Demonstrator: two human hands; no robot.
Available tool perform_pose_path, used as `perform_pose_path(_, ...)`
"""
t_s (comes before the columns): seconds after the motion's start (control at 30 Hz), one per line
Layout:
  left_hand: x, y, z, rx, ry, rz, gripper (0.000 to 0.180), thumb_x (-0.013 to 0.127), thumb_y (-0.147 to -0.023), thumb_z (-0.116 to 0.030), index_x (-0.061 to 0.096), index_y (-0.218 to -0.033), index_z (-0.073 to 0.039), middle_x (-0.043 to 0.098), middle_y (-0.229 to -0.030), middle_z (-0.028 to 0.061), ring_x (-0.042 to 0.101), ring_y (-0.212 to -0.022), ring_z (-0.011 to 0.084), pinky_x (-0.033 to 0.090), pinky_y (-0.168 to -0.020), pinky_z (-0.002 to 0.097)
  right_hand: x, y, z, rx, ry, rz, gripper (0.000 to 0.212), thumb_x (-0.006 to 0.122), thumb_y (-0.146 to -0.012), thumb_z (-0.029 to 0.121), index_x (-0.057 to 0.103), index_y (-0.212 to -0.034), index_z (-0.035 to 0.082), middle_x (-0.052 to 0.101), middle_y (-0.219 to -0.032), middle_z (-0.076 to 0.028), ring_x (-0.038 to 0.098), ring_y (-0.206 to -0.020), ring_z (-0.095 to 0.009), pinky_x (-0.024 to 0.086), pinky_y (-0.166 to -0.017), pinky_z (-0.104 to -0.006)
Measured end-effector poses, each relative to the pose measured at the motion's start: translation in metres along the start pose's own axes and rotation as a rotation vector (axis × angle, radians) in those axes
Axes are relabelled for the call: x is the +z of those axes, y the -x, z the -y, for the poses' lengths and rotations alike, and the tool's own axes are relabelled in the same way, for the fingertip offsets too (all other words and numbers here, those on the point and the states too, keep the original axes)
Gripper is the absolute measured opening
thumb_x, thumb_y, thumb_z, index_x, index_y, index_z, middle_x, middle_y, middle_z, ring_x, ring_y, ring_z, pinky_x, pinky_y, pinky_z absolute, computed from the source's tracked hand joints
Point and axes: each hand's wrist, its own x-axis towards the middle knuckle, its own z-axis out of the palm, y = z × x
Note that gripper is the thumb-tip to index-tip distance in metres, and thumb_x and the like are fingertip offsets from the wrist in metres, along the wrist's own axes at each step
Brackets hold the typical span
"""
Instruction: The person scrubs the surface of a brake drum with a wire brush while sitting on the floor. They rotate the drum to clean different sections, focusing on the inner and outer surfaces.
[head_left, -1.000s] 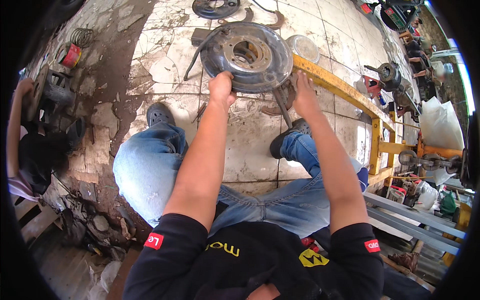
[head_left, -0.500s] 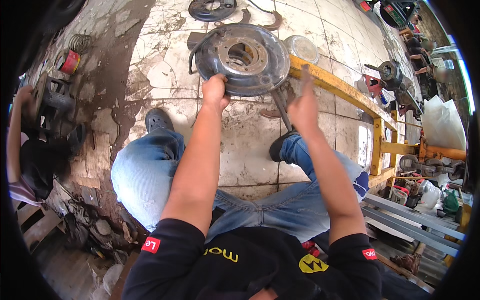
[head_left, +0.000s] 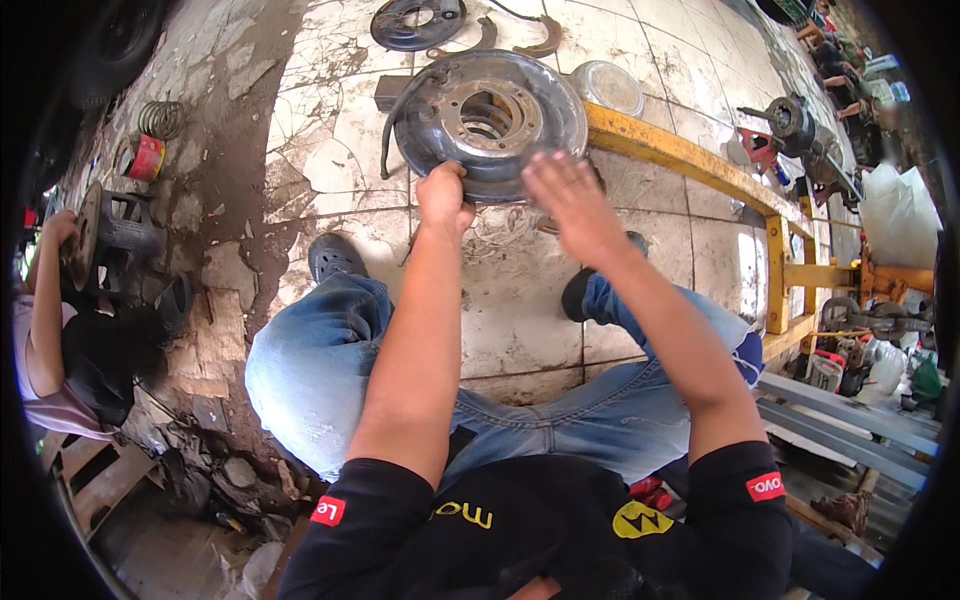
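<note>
A round black brake backing plate (head_left: 430,135) with a bare metal centre and a large hole is tilted in front of me, above the tiled floor. My left hand (head_left: 441,197) is closed on its near rim. My right hand (head_left: 572,205), somewhat blurred, is open with fingers stretched out over the plate's near right edge. I cannot tell whether the fingertips touch it. Through the centre hole, part of a metal piece shows behind the plate.
A second backing plate (head_left: 400,32) and curved brake shoes (head_left: 545,38) lie beyond. A yellow steel frame (head_left: 690,165) runs along the right, near a round clear lid (head_left: 607,88). At left, another person's hand (head_left: 60,228) touches a disc (head_left: 85,235) by a stool; a coil spring (head_left: 160,118) lies farther off.
My right hand has moved left from beside the yellow frame to the plate's near right edge. The left hand keeps its grip. The whole view has shifted slightly.
</note>
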Motion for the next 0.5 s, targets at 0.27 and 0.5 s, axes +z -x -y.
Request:
perform_pose_path(0.27,0.006,-0.003,0.005,-0.005,-0.001,-0.009,0.035,0.050,-0.079,0.007,0.048,-0.114,0.010,0.056,-0.109,0.0195,0.063,-0.098,0.0335,0.055,-0.086,0.0511,-0.016,0.003,-0.002,0.178,-0.231,-0.013,0.076,0.048,-0.079,-0.012,0.028,-0.151,0.000,0.023,-0.159,-0.021,0.019,-0.150,-0.033,0.017,-0.123,-0.0499)
perform_pose_path(0.5,-0.001,-0.011,0.003,-0.020,-0.025,0.034,0.037,0.050,-0.080,0.006,0.047,-0.117,0.008,0.055,-0.113,0.0189,0.063,-0.100,0.0345,0.056,-0.085,0.0509,-0.001,0.003,0.012,-0.017,-0.151,-0.097,0.076,0.051,-0.076,-0.014,0.031,-0.149,0.000,0.029,-0.157,-0.022,0.023,-0.148,-0.036,0.022,-0.120,-0.0529)
